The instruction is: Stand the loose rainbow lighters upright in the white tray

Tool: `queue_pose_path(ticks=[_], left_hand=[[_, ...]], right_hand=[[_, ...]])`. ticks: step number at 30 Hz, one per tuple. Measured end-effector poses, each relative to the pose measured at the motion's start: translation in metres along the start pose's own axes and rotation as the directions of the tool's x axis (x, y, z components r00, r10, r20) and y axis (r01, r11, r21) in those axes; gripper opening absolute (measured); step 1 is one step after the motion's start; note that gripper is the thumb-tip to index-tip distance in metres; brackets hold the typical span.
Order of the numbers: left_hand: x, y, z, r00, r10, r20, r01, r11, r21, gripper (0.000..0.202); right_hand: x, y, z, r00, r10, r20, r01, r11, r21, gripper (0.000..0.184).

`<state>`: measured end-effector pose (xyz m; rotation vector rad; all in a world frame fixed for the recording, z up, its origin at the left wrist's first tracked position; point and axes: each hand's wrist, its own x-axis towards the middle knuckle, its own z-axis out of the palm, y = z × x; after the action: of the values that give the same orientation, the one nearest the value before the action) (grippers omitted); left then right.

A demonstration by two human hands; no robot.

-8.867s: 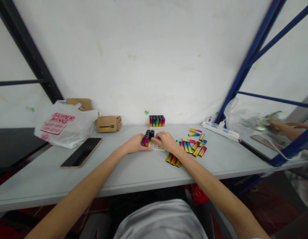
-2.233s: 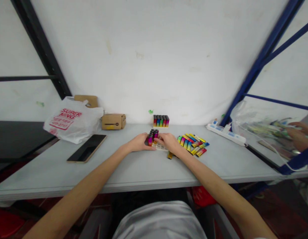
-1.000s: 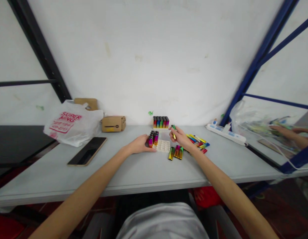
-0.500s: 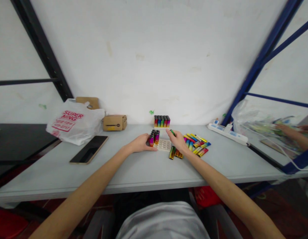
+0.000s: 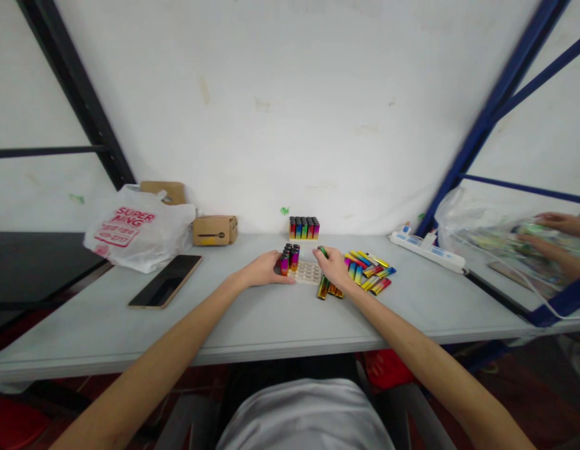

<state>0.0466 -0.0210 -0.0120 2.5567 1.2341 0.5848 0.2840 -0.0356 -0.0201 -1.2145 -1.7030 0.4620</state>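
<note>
A white slotted tray (image 5: 307, 273) lies mid-table with several rainbow-coloured lighters (image 5: 289, 257) standing in its left rows. My left hand (image 5: 263, 269) rests against the tray's left side, fingers curled round it. My right hand (image 5: 334, 269) is closed on a green lighter (image 5: 323, 252), held just above the tray's right edge. Loose lighters lie on the table: three (image 5: 328, 289) by my right wrist and a heap (image 5: 369, 270) further right. A full tray of lighters (image 5: 304, 228) stands by the wall.
A phone (image 5: 165, 280) lies at the left beside a white plastic bag (image 5: 136, 227) and a small cardboard box (image 5: 214, 230). A power strip (image 5: 426, 251) is at the right. Another person's hands (image 5: 555, 234) work beyond the blue frame (image 5: 487, 119).
My right hand picked a green lighter from the heap, lifted it, and has brought it down toward the tray's right side. More lighters stand in the tray than at first. My left hand stayed put.
</note>
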Motion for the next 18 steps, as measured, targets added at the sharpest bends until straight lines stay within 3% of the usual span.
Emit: queue_pose_path(ticks=[5,11,16,18], left_hand=[[-0.0006,0.0027,-0.0022,1.000,-0.012,0.007,0.011,1.000,0.009,0.064],[-0.0004,0.0026,-0.0020,1.000,-0.020,0.003,0.020,1.000,-0.003,0.065],[0.0001,0.0008,-0.0009,1.000,0.003,0.018,-0.003,1.000,-0.014,0.066],[-0.0002,0.0011,-0.0010,1.000,0.007,0.020,-0.006,1.000,-0.022,0.066]], right_hand=[[-0.0028,-0.0028,-0.0004,0.990,-0.130,0.057,0.131,0.991,-0.023,0.038],[-0.0050,-0.0077,-0.0035,0.967,-0.104,0.233,0.102,0.995,0.023,0.034],[-0.0018,-0.0091,-0.0075,0.945,-0.281,0.167,0.308,0.936,-0.172,0.039],[-0.0016,-0.0090,-0.0083,0.941,-0.271,0.202,0.313,0.925,-0.214,0.042]])
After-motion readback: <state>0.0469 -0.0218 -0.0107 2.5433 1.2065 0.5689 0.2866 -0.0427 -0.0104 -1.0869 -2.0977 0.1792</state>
